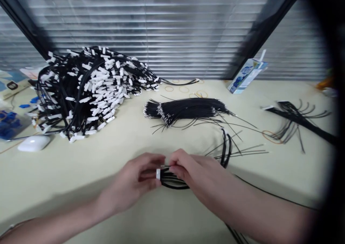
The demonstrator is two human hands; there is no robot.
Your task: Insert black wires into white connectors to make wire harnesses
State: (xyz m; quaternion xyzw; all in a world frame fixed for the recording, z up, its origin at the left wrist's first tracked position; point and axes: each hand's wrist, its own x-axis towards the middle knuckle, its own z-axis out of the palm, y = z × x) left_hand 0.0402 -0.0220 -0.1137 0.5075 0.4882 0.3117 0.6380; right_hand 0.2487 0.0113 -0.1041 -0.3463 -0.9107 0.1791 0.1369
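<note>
My left hand (pixel 136 177) has its fingers closed around a white connector (pixel 158 174) near the front middle of the table. Several black wires (pixel 172 181) run out of the connector to the right, under my other hand. My right hand (pixel 188 168) pinches a single thin black wire (pixel 166 166) between thumb and forefinger, its tip pointing left, just above the connector. Whether that tip touches the connector I cannot tell. Part of the wire bundle is hidden beneath my right hand, and its loose ends show behind and below my right forearm.
A big heap of black cables with white connectors (pixel 102 89) fills the back left. Behind my hands lies a bundle of black wires with metal tips (pixel 188 109). A drink carton (pixel 246 76), a white case (pixel 34 143), blue pieces (pixel 9 123), rubber bands (pixel 184 89) and more wires (pixel 296 120) surround it.
</note>
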